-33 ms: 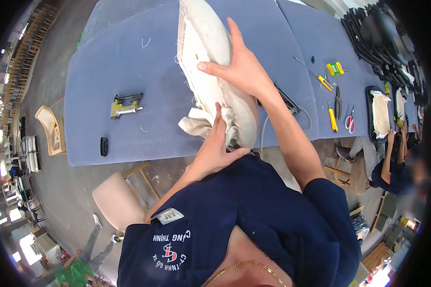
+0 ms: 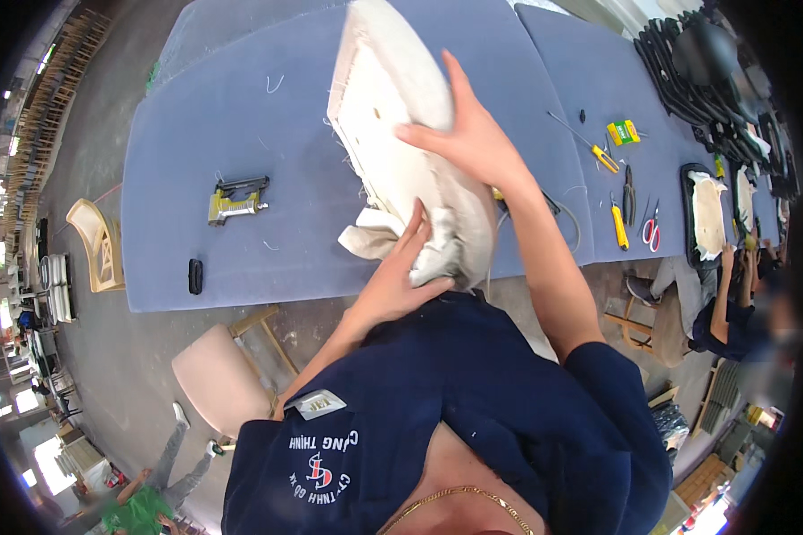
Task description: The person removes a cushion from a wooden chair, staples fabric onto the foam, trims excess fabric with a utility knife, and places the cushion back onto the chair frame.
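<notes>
The small yellow-and-green box [image 2: 624, 132] lies toward the far right of the counter [image 2: 196, 125]; you cannot see what is inside. Near the right end, a black frame [image 2: 689, 218] surrounds a pale cloth piece [image 2: 709, 214]. Your pale cushion [image 2: 379, 111] is tilted up over the counter's near middle, a loose cloth flap [image 2: 370, 237] hanging at its left. Your left hand [image 2: 410, 254] grips its near end between thumb and fingers; your right hand [image 2: 464, 138] clasps its right side, thumb on the flat face. Left of it lies a staple gun [image 2: 236, 201]. To the right are a screwdriver [image 2: 605, 160], pliers [image 2: 630, 194], a yellow-handled tool [image 2: 619, 227] and scissors [image 2: 652, 234]. Your right arm [image 2: 549, 259] partly hides a hose [image 2: 576, 234].
</notes>
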Demonstrator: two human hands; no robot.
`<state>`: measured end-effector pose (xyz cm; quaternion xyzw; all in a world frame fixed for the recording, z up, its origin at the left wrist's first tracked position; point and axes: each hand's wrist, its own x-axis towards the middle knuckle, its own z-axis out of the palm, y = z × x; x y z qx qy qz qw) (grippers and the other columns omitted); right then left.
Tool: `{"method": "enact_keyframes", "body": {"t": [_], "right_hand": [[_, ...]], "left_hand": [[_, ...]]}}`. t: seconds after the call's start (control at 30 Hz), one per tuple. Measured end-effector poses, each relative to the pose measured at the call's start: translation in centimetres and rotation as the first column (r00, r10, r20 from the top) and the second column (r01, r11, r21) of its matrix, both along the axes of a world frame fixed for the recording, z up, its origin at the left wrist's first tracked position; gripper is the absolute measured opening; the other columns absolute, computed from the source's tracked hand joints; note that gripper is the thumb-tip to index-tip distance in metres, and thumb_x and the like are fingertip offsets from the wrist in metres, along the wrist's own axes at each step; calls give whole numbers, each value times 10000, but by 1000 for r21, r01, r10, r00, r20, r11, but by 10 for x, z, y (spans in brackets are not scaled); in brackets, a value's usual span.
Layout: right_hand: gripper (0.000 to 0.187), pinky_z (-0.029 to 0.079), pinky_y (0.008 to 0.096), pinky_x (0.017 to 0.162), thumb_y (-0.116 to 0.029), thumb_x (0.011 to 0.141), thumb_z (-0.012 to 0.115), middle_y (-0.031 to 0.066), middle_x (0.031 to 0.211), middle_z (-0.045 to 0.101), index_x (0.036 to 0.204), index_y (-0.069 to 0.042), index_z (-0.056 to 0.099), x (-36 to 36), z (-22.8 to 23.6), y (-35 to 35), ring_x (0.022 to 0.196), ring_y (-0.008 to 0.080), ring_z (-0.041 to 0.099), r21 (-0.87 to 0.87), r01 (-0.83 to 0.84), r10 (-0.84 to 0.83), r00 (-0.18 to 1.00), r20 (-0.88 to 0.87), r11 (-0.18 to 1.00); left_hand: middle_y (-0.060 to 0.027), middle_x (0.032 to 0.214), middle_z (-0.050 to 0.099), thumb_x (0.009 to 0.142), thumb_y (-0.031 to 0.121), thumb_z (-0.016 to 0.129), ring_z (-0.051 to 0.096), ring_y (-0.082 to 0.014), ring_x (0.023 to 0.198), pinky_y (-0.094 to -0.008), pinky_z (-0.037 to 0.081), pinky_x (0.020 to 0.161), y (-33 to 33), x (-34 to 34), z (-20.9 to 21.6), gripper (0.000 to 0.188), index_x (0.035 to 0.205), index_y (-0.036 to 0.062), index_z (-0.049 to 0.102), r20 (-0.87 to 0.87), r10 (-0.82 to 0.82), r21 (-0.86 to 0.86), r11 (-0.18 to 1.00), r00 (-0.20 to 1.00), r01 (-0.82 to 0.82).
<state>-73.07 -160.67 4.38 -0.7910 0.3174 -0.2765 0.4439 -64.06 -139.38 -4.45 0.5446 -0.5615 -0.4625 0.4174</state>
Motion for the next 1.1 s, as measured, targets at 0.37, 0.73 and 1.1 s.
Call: {"method": "enact_keyframes", "body": {"t": [0.37, 0.73, 1.1], "right_hand": [[1150, 232, 397, 1249, -321, 733, 879, 181, 1667, 305, 1629, -2, 232, -98, -14, 23, 1524, 273, 315, 67, -279, 267, 952, 148, 958], [449, 567, 381, 888, -433, 921, 715, 160, 1131, 760, 1227, -107, 752, -109, -164, -68, 981, 298, 739, 58, 208, -196, 967, -164, 976], [539, 528, 442, 943, -361, 961, 702, 173, 1244, 690, 1423, -116, 572, -478, -345, -140, 1143, 358, 652, -399, 570, -670, 410, -619, 718]], "left_hand": [[-177, 1531, 471, 1037, 612, 388, 499, -367, 1364, -487, 437, 1128, -59, 97, -225, 772, 1543, 29, 381, -616, 727, 482, 652, 302, -585], [-200, 1427, 592, 1050, 406, 514, 607, -365, 1259, -436, 486, 1067, 7, 254, -174, 541, 1424, 18, 558, 193, 730, 294, 595, 656, -748], [-188, 1209, 661, 860, 365, 795, 613, -378, 1131, -457, 483, 982, -108, -57, -114, 492, 1191, 17, 691, 739, 260, 115, 860, 622, -497]]}}
